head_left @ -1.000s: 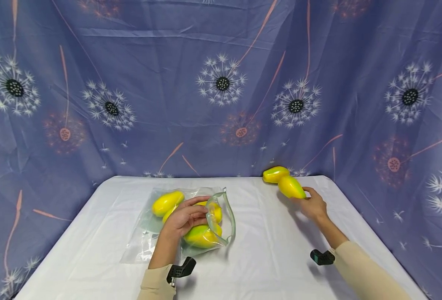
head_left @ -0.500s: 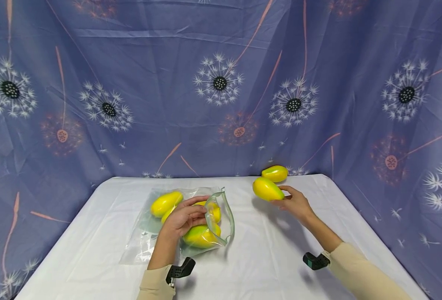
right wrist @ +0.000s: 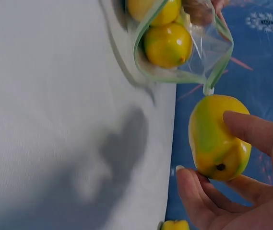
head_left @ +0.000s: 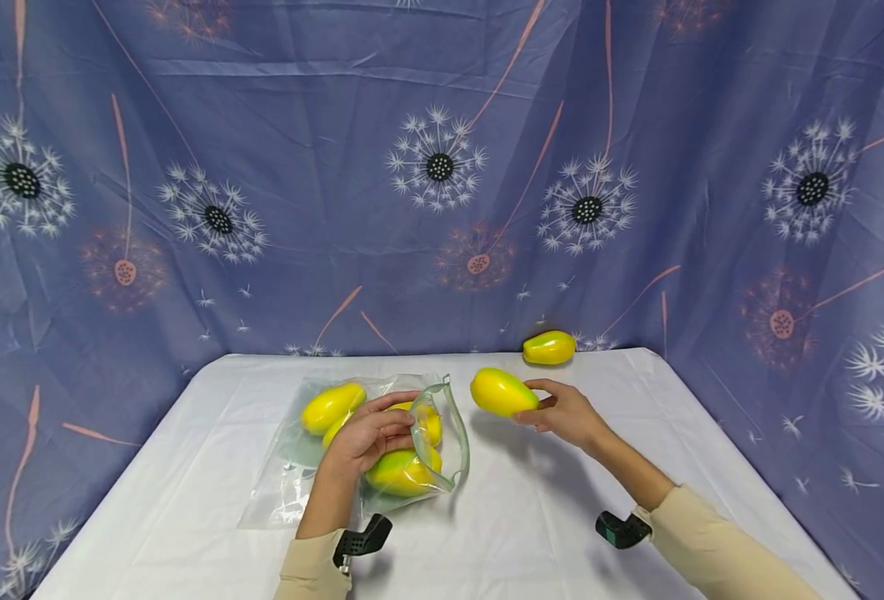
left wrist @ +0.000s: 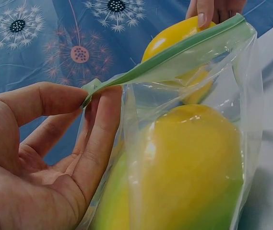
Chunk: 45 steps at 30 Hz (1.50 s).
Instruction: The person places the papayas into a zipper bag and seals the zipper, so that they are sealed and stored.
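Observation:
A clear zip bag (head_left: 292,492) with a pale green zip edge lies on the left of the table, its mouth spread toward the right. Several yellow-green papayas (head_left: 404,473) are inside it. My left hand (head_left: 370,433) pinches the zip edge (left wrist: 174,52) between thumb and finger, holding the mouth up. My right hand (head_left: 565,412) grips another papaya (head_left: 503,392) by one end, above the table and just right of the bag's mouth. In the right wrist view, the thumb and fingers hold this papaya (right wrist: 218,139) around its dark-spotted end.
One more papaya (head_left: 549,347) lies at the table's back edge, right of centre. A white cloth (head_left: 516,533) covers the table. Behind it hangs a blue curtain (head_left: 337,208) with dandelion prints. Each wrist carries a black camera mount (head_left: 362,542).
My right hand has carried its papaya leftward from beside the one at the back edge toward the bag's mouth. The left hand and bag stay in place.

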Available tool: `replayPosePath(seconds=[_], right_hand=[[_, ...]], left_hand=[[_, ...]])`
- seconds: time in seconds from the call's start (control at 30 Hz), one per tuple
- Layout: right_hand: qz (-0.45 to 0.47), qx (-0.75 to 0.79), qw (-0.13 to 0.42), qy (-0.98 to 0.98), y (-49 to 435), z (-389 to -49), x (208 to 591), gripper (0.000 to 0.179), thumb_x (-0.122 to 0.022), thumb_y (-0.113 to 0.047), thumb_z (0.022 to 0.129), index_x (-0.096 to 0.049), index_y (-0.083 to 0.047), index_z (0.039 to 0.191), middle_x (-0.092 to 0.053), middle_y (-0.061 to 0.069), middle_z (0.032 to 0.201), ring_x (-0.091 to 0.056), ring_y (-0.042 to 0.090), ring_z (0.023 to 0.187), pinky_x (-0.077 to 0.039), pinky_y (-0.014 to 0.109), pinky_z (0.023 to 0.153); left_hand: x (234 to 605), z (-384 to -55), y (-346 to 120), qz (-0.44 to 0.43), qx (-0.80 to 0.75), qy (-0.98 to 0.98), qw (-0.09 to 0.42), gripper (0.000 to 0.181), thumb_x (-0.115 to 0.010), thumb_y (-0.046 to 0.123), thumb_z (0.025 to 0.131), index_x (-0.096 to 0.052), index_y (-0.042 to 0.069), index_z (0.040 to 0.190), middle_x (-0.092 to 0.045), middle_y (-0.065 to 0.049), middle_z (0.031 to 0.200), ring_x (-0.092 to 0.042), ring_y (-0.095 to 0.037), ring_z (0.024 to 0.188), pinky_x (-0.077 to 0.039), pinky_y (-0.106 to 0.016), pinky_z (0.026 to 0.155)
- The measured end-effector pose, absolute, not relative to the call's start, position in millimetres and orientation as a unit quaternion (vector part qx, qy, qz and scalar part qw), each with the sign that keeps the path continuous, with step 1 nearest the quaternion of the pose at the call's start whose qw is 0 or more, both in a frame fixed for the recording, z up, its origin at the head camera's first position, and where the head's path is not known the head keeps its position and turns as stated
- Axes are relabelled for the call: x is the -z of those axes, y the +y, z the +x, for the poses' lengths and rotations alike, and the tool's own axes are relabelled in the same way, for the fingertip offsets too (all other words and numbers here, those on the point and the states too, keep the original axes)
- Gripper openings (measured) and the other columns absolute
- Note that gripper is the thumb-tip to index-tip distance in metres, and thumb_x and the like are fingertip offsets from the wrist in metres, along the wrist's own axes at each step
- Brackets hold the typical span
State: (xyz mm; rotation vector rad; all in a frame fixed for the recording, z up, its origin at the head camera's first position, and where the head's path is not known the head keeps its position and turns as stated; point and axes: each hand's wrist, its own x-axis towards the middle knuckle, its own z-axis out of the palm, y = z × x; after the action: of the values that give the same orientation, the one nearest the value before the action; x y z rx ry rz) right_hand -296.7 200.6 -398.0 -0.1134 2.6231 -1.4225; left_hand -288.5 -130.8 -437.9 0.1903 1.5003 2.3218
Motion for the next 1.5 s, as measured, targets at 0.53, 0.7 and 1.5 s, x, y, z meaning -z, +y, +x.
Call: replayPosePath(seconds=[0.53, 0.7, 1.5], right_hand=[[-0.107, 0.426, 0.126, 0.89, 179, -282, 392, 0.07, -0.086, -0.025, 0.079, -0.059, -0.006, 0.141, -0.073, 0.006, 0.093, -0.065, 0.017, 0.078, -0.056, 0.04, 0.077], [-0.112, 0.421, 0.124, 0.891, 174, -282, 395, 0.07, -0.087, -0.024, 0.077, -0.06, -0.007, 0.14, -0.072, 0.005, 0.092, -0.065, 0.017, 0.077, -0.056, 0.038, 0.074], [-0.144, 0.396, 0.165, 0.892, 165, -278, 395, 0.068, -0.088, -0.022, 0.074, -0.064, -0.009, 0.136, -0.071, 0.007, 0.091, -0.064, 0.017, 0.081, -0.052, 0.032, 0.073]], left_hand=[[436, -289, -129, 0.064, -0.82, 0.538, 0.184, 0.051, -0.06, -0.005, 0.095, -0.052, -0.001, 0.145, -0.075, -0.005, 0.104, -0.075, -0.019, 0.088, -0.063, -0.035, 0.079], [436, -289, -129, 0.065, -0.82, 0.539, 0.184, 0.05, -0.061, -0.005, 0.094, -0.053, -0.001, 0.144, -0.075, -0.005, 0.104, -0.075, -0.018, 0.087, -0.063, -0.034, 0.079], [436, -288, -127, 0.065, -0.821, 0.538, 0.179, 0.05, -0.059, -0.006, 0.095, -0.052, -0.003, 0.144, -0.075, -0.005, 0.101, -0.075, -0.018, 0.085, -0.063, -0.034, 0.078]])
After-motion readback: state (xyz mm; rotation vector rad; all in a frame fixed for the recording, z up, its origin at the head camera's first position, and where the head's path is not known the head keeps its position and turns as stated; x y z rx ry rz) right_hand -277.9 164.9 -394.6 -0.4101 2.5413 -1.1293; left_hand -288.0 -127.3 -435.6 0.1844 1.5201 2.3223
